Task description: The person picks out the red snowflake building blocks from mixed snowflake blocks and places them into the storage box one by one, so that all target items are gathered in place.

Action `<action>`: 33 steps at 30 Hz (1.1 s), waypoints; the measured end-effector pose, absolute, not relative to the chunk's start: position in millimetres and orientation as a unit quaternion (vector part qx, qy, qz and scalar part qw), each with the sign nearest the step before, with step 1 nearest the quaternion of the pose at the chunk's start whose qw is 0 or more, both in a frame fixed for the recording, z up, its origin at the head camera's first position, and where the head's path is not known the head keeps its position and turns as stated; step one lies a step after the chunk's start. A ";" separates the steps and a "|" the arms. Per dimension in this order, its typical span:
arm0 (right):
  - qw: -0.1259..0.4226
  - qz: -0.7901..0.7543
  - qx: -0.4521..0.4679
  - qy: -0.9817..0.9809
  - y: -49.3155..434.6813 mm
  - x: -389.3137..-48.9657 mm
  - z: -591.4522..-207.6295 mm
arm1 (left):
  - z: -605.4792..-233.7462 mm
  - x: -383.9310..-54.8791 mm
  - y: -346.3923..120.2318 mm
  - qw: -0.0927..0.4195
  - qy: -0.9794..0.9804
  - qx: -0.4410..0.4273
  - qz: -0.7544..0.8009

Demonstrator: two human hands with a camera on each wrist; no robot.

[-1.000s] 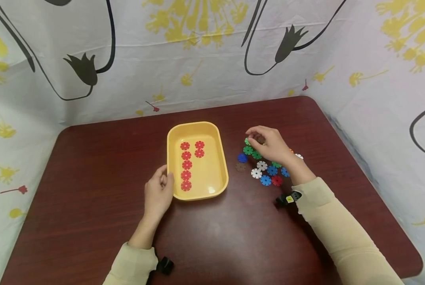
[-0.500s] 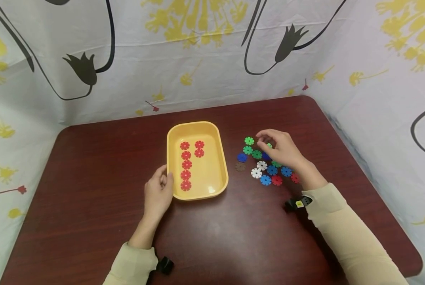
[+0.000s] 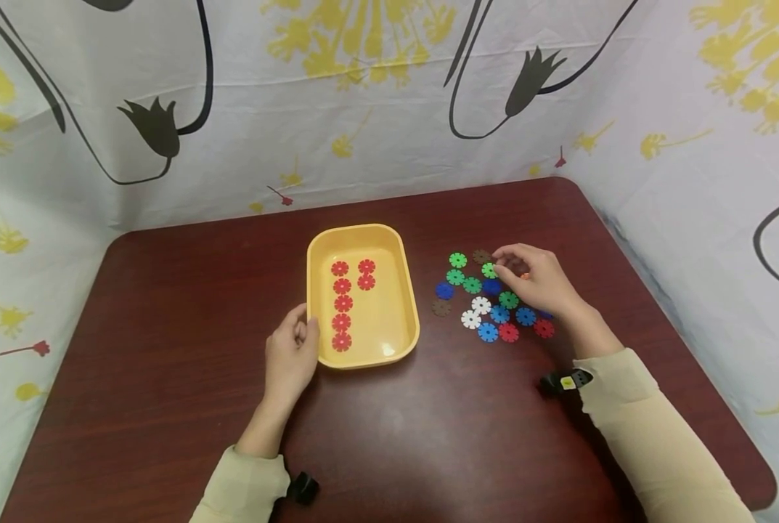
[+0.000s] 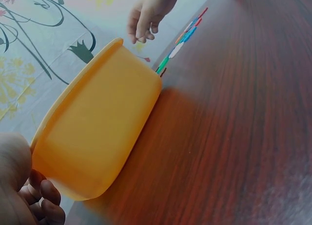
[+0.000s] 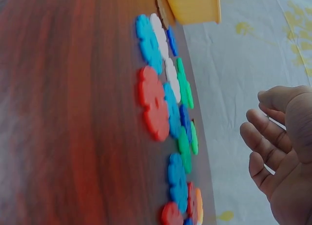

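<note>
A yellow tray [image 3: 385, 312] stands mid-table, with a column of several red flower-shaped discs [image 3: 343, 303] down its left side and a shorter column of two to the right. My left hand [image 3: 289, 356] holds the tray's left rim, thumb over the edge, fingers curled against the outer wall in the left wrist view. Over the right part of a loose group of discs hovers my right hand [image 3: 542, 280]. Its fingers are loosely bent and nothing shows between them in the right wrist view. A light green disc [image 3: 489, 270] lies by its fingertips; discs beneath the hand are partly hidden.
The group right of the tray includes white [image 3: 480, 305], blue [image 3: 488, 333], brown [image 3: 441, 308] and red discs [image 3: 544, 329], lying flat on the dark wooden table [image 3: 167, 349]. A patterned cloth [image 3: 376, 160] hangs behind the table and along its sides.
My right hand has moved rightward across the disc group, uncovering green, brown and dark blue discs at its left. The left hand and the tray have stayed put.
</note>
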State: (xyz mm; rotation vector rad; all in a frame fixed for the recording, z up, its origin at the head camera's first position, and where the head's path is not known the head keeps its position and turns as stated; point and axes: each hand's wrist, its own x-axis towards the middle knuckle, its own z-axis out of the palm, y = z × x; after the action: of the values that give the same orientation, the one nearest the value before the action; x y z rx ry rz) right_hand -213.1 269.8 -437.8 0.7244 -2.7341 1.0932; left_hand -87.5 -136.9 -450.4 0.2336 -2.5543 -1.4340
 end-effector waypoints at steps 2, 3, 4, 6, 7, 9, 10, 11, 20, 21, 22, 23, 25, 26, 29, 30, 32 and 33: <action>0.054 0.357 0.229 -0.904 273.9 -211.9 -437.6 | -449.2 -87.5 -136.8 0.103 -0.864 0.079 -0.486; 0.054 0.355 0.224 -0.906 276.2 -211.2 -437.7 | -448.9 -87.6 -136.7 0.103 -0.864 0.080 -0.487; 0.054 0.353 0.220 -0.908 278.8 -210.3 -437.8 | -448.9 -87.8 -136.8 0.102 -0.864 0.080 -0.487; 0.053 0.350 0.210 -0.911 284.6 -208.6 -438.9 | -449.2 -88.0 -136.9 0.101 -0.864 0.080 -0.486; 0.054 0.349 0.205 -0.913 287.6 -207.7 -439.6 | -449.2 -88.0 -136.9 0.100 -0.865 0.081 -0.485; 0.056 0.345 0.201 -0.915 293.4 -206.0 -441.0 | -449.4 -88.0 -137.0 0.100 -0.866 0.080 -0.484; 0.058 0.344 0.201 -0.916 296.1 -205.5 -441.7 | -449.5 -87.8 -137.0 0.100 -0.866 0.080 -0.484; 0.059 0.343 0.199 -0.916 298.4 -205.0 -442.2 | -449.5 -87.6 -137.0 0.100 -0.866 0.080 -0.484; 0.050 0.338 0.195 -0.919 311.7 -198.9 -444.2 | -451.1 -84.7 -137.4 0.097 -0.862 0.087 -0.490; 0.047 0.337 0.191 -0.921 312.9 -197.5 -444.5 | -451.4 -84.5 -137.2 0.097 -0.862 0.087 -0.491; 0.045 0.337 0.185 -0.922 314.2 -196.5 -445.0 | -451.7 -84.3 -137.1 0.097 -0.861 0.086 -0.491; 0.042 0.334 0.179 -0.924 315.2 -195.5 -445.3 | -452.0 -84.1 -137.1 0.097 -0.862 0.085 -0.491; 0.036 0.333 0.166 -0.928 316.7 -194.1 -445.9 | -452.5 -83.9 -137.0 0.099 -0.862 0.083 -0.490; 0.033 0.333 0.160 -0.929 317.2 -193.6 -446.1 | -452.5 -83.8 -137.0 0.100 -0.862 0.082 -0.489; 0.030 0.326 0.151 -0.933 319.3 -192.7 -446.8 | -452.6 -83.6 -137.1 0.105 -0.863 0.081 -0.488; 0.031 0.325 0.150 -0.933 320.0 -192.6 -446.9 | -452.4 -83.6 -137.0 0.106 -0.863 0.080 -0.488; 0.035 0.318 0.153 -0.935 322.2 -192.5 -447.5 | -451.9 -83.7 -136.9 0.108 -0.862 0.079 -0.489; 0.038 0.315 0.156 -0.935 323.5 -192.5 -447.8 | -451.7 -83.8 -137.0 0.108 -0.862 0.079 -0.488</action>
State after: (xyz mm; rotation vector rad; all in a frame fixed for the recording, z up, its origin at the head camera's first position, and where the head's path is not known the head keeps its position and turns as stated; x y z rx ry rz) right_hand -192.5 323.5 -447.8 0.4778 -2.8694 0.9673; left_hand -83.8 -137.0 -451.7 0.2330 -2.5381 -1.4370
